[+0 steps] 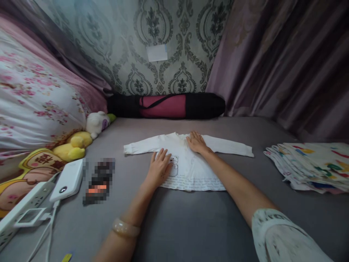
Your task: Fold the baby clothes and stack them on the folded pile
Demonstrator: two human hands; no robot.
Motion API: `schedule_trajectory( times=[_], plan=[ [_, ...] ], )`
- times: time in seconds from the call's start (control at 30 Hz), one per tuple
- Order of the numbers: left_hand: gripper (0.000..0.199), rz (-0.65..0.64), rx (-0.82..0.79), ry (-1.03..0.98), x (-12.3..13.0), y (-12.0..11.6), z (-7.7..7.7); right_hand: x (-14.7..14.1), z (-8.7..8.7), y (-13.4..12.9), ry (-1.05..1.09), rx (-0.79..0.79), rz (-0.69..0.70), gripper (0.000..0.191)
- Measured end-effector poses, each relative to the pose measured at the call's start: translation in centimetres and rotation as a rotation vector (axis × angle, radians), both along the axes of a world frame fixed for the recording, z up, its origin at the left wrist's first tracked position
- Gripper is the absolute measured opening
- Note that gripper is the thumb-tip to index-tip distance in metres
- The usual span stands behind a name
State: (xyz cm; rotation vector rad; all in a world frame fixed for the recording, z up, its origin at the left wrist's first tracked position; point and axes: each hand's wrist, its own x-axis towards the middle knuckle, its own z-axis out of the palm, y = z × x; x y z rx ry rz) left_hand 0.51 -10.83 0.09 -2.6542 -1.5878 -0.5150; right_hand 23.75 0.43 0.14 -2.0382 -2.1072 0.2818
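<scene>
A small white long-sleeved shirt (191, 163) lies spread out on the grey sheet, its sleeves stretched to both sides. A bear outline and lines of print show on its front. My left hand (160, 167) rests on the shirt's left part, beside the bear, fingers spread, with a pale bangle on the wrist. Near the collar, my right hand (197, 142) lies flat on the fabric with its fingers extended. Neither hand grips anything.
Folded patterned cloths (311, 163) are stacked at the right. A black and red bag (163, 106) lies along the wall. On the left are plush toys (72, 145), a white power bank (67, 180), a power strip (25, 209) with cables, and a blurred dark object (99, 181).
</scene>
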Motion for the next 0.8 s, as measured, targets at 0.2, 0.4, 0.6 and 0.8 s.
schedule_trajectory(
  times=[0.2,0.4,0.6,0.8],
  plan=[
    [0.041,-0.116,-0.095,0.030,1.1,-0.9,-0.2,-0.4,-0.9,0.2,-0.063,0.046,0.021,0.065],
    [0.048,-0.141,-0.117,0.010,1.1,-1.4,-0.4,1.3,0.0,-0.5,0.063,-0.063,0.134,0.064],
    [0.056,-0.118,-0.130,0.001,2.2,-2.6,-0.1,2.1,-0.2,-6.8,-0.009,-0.075,0.286,0.068],
    [0.064,-0.147,-0.246,0.024,2.5,-3.3,0.1,0.6,0.0,-13.6,-0.050,-0.035,0.337,0.066]
  ],
)
